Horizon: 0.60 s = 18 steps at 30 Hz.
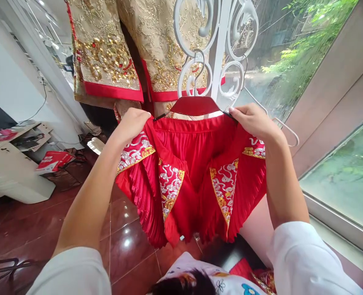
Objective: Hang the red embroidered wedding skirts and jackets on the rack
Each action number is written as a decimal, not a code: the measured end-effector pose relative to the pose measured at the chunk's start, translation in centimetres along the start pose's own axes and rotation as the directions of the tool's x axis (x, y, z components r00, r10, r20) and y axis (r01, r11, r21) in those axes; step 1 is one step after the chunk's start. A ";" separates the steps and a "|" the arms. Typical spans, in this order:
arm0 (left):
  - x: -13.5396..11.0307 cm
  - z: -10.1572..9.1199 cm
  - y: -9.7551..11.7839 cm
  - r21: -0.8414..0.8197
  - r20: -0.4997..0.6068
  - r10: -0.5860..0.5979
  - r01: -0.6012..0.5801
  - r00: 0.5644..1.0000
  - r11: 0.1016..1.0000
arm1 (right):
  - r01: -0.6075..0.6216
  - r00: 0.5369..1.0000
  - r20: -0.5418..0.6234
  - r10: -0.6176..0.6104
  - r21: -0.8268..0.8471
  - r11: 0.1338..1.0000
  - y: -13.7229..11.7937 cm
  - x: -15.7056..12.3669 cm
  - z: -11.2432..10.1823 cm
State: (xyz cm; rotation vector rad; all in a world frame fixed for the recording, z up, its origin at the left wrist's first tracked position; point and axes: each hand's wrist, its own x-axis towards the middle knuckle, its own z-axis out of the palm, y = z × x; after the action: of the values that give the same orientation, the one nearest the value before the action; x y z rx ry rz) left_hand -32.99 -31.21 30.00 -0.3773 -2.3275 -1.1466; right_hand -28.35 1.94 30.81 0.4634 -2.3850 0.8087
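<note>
Your left hand is closed on the top left edge of the red pleated skirt with silver and gold stitched panels, and your right hand is closed on its top right edge. Both hands pinch the waistband, so the skirt hangs between them and falls down below your grip. Right between your two hands, just above the waistband, sits the dark red hanger with a metal hook. Thin black clip arms run from it toward each hand. The hook catches on the white curly metal stand, which rises above your hands. Up behind your left hand hangs the gold jacket with red trim and shiny beads. Past your right hand is the big window with green leaves outside. A white wire hanger pokes out just beyond your right wrist. Below your hands lies the shiny dark red tile floor. Far off on the side of your left arm stands a white desk with papers.
</note>
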 end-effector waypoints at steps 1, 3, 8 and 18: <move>0.1 -0.1 0.0 0.043 0.065 -0.042 0.039 0.997 0.998 | 0.004 0.999 0.048 -0.003 -0.023 1.000 -0.2 0.0 -0.1; 0.3 -0.2 0.0 0.115 0.127 -0.099 0.084 0.987 0.990 | 0.011 0.995 0.096 -0.004 -0.074 0.997 -0.6 -0.3 -0.2; -1.7 0.3 -0.4 0.246 -0.244 0.230 -0.169 0.942 0.955 | -0.014 0.980 -0.199 -0.025 -0.191 0.981 -1.9 -2.2 0.9; -18.1 11.5 -2.9 0.490 -0.303 0.098 0.066 0.948 0.869 | -0.061 0.955 -0.292 -0.043 -0.336 0.940 -2.8 -5.8 5.0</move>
State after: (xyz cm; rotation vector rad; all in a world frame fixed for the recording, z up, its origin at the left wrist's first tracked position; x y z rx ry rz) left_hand -23.04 -24.16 12.18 -0.0151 -2.2118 -0.5108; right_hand -24.50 -2.62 25.19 0.1729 -2.1830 0.4146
